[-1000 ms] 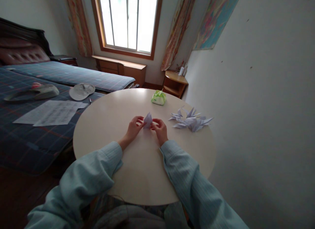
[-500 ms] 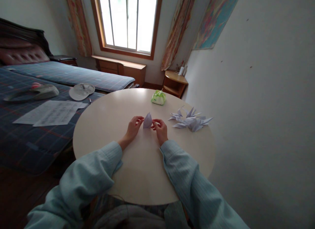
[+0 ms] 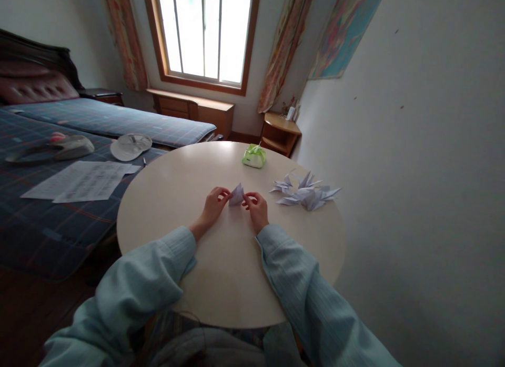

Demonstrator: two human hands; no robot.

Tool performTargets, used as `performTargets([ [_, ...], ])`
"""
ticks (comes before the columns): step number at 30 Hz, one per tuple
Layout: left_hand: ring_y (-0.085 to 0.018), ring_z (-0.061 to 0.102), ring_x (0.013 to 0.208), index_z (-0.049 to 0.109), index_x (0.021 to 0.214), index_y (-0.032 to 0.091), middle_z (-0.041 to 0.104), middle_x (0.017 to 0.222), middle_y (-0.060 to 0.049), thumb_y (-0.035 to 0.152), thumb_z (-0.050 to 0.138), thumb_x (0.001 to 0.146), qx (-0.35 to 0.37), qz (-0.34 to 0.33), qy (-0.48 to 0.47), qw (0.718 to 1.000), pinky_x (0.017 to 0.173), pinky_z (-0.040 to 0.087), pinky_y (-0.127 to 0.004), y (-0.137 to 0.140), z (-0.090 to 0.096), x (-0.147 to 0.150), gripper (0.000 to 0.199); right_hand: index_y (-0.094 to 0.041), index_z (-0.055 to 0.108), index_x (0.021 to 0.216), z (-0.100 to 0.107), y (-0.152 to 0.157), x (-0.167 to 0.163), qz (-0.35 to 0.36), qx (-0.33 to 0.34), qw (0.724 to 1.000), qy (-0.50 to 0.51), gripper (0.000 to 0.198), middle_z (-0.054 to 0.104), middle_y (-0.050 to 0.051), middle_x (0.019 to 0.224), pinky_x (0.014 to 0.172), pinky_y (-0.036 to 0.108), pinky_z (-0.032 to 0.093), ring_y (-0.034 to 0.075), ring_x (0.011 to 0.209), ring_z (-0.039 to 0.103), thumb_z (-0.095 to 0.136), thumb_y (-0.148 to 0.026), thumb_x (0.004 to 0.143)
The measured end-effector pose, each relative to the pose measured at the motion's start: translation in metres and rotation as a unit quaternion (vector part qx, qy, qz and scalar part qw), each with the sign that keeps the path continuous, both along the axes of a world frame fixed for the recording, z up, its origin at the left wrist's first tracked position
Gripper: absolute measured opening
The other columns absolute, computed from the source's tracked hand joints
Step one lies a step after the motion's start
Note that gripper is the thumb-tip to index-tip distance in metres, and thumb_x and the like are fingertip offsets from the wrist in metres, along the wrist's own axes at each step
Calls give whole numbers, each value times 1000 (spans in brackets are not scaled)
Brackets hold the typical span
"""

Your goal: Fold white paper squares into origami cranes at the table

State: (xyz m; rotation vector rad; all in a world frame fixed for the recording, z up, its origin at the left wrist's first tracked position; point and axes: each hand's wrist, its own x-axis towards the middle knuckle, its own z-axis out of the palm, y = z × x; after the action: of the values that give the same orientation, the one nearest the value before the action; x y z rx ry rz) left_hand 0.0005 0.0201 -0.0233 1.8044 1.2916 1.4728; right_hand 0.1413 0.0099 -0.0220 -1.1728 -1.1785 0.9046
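Folded paper [image 3: 236, 196], over the middle of the table [image 3: 165, 198], is showing a lower peak than half a second ago, and I am recording the left hand [image 3: 213, 205] and right hand [image 3: 258, 209] as pinching its opposite sides between their fingers [image 3: 223, 191], a fold apparently being worked.

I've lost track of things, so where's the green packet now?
The green packet sits near the far edge of the round table in the head view, slightly right of centre, beyond and left of the folded paper pile.
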Motion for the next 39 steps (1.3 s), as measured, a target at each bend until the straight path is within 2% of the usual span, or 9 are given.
performTargets([
  [12, -12, 54, 69, 54, 74, 17, 56, 74, -1, 25, 53, 72, -22, 18, -25, 999, 58, 44, -23, 5, -5, 0, 8, -18, 51, 72, 1, -1, 1, -20, 3, 1000, 4, 18, 56, -3, 59, 43, 19, 39, 10, 51, 55, 55, -34, 66],
  [17, -12, 54, 67, 52, 74, 17, 57, 72, -1, 32, 55, 71, -24, 24, -35, 999, 56, 42, -23, 1, -1, 1, 16, -17, 53, 72, 1, 0, 1, -28, 2, 1000, -5, 19, 58, -2, 60, 44, 20, 40, 10, 52, 55, 56, -35, 66],
  [20, -12, 53, 64, 53, 72, 17, 57, 69, 0, 37, 54, 71, -25, 1, -29, 999, 56, 42, -22, -2, 2, 2, 20, -17, 54, 72, 1, -1, 1, -26, 3, 1000, -9, 18, 58, -2, 60, 44, 20, 41, 10, 52, 55, 55, -33, 66],
  [26, -12, 54, 67, 56, 79, 17, 59, 77, -2, 39, 58, 67, -34, -46, -31, 998, 55, 42, -22, -3, 3, 3, 25, -17, 57, 70, 4, -2, 0, -16, 3, 999, -29, 18, 59, -1, 60, 46, 21, 42, 11, 54, 56, 59, -34, 64],
  [31, -13, 54, 71, 56, 83, 16, 59, 83, -4, 40, 64, 61, -14, -41, -13, 999, 53, 41, -21, 0, -2, 2, 34, -17, 58, 68, 4, -4, -1, 13, 26, 999, -30, 19, 59, -1, 64, 48, 21, 43, 11, 55, 56, 60, -35, 62],
  [35, -14, 54, 74, 56, 84, 15, 59, 83, -5, 41, 62, 63, -10, -33, -2, 999, 55, 41, -22, 2, -6, 2, 34, -17, 59, 65, 4, -4, -2, 50, 47, 997, -20, 20, 59, 1, 72, 46, 20, 42, 9, 54, 55, 60, -36, 62],
  [39, -13, 54, 73, 57, 83, 16, 59, 82, -4, 39, 60, 66, -15, -32, -7, 999, 55, 41, -22, 2, -5, 2, 30, -17, 58, 67, 3, -4, -2, 46, 35, 998, -17, 20, 58, -1, 63, 46, 21, 42, 10, 54, 55, 59, -37, 62],
])
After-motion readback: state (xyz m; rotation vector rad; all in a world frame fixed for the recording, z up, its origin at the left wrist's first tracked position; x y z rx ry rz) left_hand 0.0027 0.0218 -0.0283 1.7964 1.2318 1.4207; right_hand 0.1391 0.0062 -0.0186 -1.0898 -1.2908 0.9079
